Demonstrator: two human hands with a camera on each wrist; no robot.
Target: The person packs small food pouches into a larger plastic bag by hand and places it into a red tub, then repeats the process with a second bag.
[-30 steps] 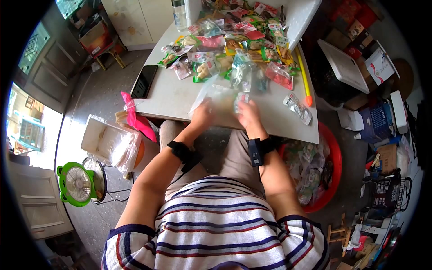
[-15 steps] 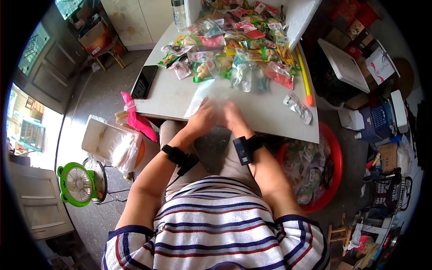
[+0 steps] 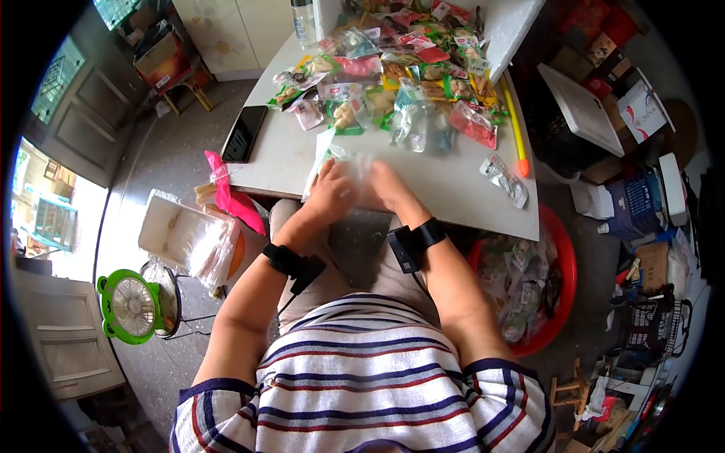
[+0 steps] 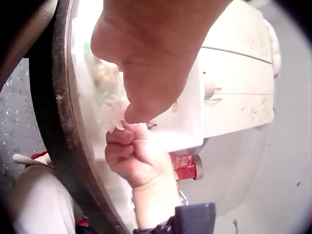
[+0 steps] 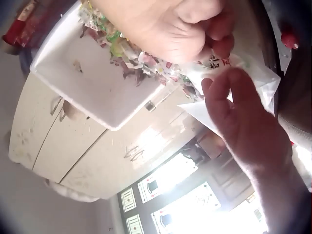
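Note:
A clear plastic bag (image 3: 321, 155) is held between both hands just above the table's front edge, blurred in the head view. My left hand (image 3: 332, 192) pinches it on the left side. My right hand (image 3: 389, 189) is close beside it, and in the left wrist view the curled fingers (image 4: 119, 148) of that hand pinch the bag's edge. Pale contents show through the bag (image 4: 105, 80) there. Red and black print shows on the bag (image 5: 222, 63) in the right wrist view, partly hidden by the fingers. Beyond the hands lies a clear packet (image 3: 408, 128).
Many sealed snack packets (image 3: 343, 109) heap toward a white foam box (image 3: 513, 34) at the back. A phone (image 3: 243, 134) lies left; a silvery packet (image 3: 502, 181) and a yellow stick (image 3: 513, 128) lie right. Below the right edge stands a red tub (image 3: 566, 279) holding packets.
My right hand has moved left, closer to my left hand. The small printed packet seen at its fingers one second ago no longer shows there. The head view has shifted slightly.

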